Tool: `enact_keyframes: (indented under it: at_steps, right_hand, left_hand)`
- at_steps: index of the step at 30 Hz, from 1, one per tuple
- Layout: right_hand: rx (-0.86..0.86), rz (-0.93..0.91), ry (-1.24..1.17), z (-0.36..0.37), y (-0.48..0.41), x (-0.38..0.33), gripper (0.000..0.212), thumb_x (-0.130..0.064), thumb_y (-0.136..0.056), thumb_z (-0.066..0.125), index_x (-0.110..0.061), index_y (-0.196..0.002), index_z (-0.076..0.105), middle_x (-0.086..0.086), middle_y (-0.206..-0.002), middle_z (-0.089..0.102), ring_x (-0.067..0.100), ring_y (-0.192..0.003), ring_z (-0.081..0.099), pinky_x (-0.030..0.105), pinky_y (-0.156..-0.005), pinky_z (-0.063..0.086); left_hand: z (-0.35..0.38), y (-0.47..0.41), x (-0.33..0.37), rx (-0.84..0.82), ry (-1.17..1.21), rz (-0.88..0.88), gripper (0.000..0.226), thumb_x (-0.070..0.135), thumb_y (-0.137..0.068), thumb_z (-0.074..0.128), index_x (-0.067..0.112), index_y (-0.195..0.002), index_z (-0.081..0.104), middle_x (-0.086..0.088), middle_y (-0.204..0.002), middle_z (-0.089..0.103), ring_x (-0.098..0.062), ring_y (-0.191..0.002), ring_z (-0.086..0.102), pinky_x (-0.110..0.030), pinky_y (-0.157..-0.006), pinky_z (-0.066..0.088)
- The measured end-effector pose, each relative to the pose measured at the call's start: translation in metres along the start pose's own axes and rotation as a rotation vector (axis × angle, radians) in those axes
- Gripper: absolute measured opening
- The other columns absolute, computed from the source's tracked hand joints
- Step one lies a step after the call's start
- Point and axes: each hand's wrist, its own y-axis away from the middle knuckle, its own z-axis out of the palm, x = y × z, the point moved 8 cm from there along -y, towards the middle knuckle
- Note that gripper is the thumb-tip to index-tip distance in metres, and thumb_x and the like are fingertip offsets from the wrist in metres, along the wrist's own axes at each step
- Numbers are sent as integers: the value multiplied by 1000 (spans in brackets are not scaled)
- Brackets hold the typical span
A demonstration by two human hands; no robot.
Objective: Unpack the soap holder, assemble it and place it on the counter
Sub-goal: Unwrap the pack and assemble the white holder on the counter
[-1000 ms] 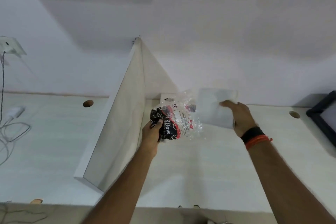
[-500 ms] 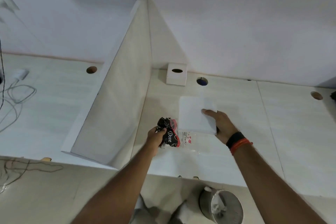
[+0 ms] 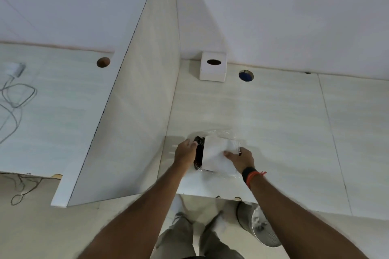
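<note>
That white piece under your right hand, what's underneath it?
Under the white piece, crinkled clear wrapping and a dark printed pack peek out, on the counter. Whatever lies directly beneath is covered.

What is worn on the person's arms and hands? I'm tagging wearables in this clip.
Both forearms are bare, with no sleeves in view, and neither the left hand nor the right hand wears a glove. The right wrist carries a black band and, just behind it, an orange thread with a loose end. The left wrist is bare.
</note>
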Motion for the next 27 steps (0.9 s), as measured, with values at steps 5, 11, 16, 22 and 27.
enact_keyframes:
  at_steps: [5, 11, 16, 22, 27]
  right_hand:
    - [195, -62, 139, -7, 13, -23, 65, -28, -74, 81, -8, -127, 49, 14, -123, 56, 35, -112, 55, 43, -93, 48]
    - [291, -276, 68, -20, 21, -96, 59, -27, -83, 74, -12, -132, 46, 12, -132, 52, 31, -121, 51, 41, -97, 44]
    - [202, -389, -32, -9, 17, -170, 27, -27, -90, 66, -11, -111, 62, 2, -106, 66, 24, -104, 64, 27, -82, 44]
    - [209, -413, 124, 5, -36, -246, 53, -42, -85, 67, -17, -128, 49, 15, -134, 48, 34, -124, 46, 43, -97, 41]
    - [182, -438, 341, 34, -94, -309, 70, -55, -78, 67, -35, -139, 39, 21, -146, 36, 40, -137, 32, 49, -105, 34]
  left_hand:
    - [-4, 10, 28, 41, 32, 100, 39, 23, -92, 57, 9, -128, 60, -7, -130, 64, -22, -118, 60, -35, -101, 48]
    - [-6, 3, 67, 64, 250, 114, 25, 19, -89, 58, 11, -111, 68, -2, -109, 70, -18, -101, 64, -24, -81, 43]
    - [-10, -14, 102, 28, 511, 64, 22, 18, -92, 57, 9, -110, 67, -3, -94, 68, -18, -85, 63, -28, -70, 49]
    - [-17, -45, 116, 53, 611, 35, 27, 24, -97, 53, 10, -117, 65, -4, -107, 68, -20, -98, 65, -31, -80, 51]
    - [-30, -70, 105, 92, 698, -13, 27, 22, -98, 50, 12, -119, 63, -5, -105, 67, -23, -102, 63, -29, -76, 48]
